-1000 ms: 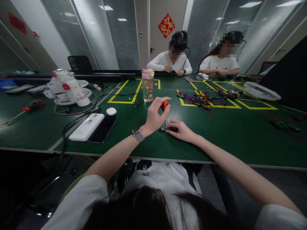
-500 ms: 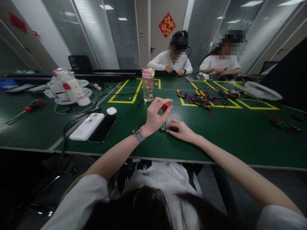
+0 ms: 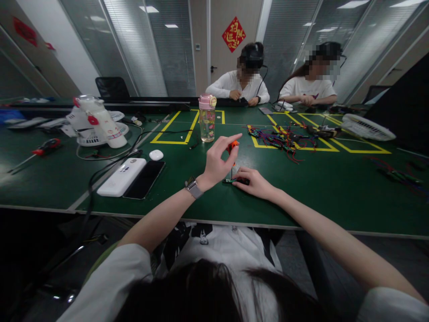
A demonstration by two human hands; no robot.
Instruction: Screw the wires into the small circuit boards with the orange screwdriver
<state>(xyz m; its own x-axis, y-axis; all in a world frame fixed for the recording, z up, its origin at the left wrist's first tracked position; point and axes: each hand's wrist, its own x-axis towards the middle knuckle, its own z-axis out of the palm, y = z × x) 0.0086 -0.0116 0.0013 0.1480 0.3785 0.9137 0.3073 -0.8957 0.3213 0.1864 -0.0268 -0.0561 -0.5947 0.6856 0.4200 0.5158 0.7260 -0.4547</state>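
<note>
My left hand (image 3: 218, 161) is closed around the orange handle of a screwdriver (image 3: 233, 145), thumb and fingers curled about it. The screwdriver stands upright, its thin dark shaft running down to a small green circuit board (image 3: 229, 181) on the table. My right hand (image 3: 252, 183) rests on the table and pinches the board's right part, where something dark sits under the fingers. The fingers hide much of the board, and the exact spot where the tip meets it is too small to make out.
A pink-lidded bottle (image 3: 207, 120) stands beyond my hands. Tangled wires with small boards (image 3: 281, 137) lie behind to the right. To the left are a white power bank (image 3: 122, 177), a black phone (image 3: 144, 180), a white earbud case (image 3: 156, 155) and cables. Two people sit across the table (image 3: 187, 208).
The fingers and thumb of my left hand have shifted slightly around the screwdriver handle. My right hand and the circuit board stay in place.
</note>
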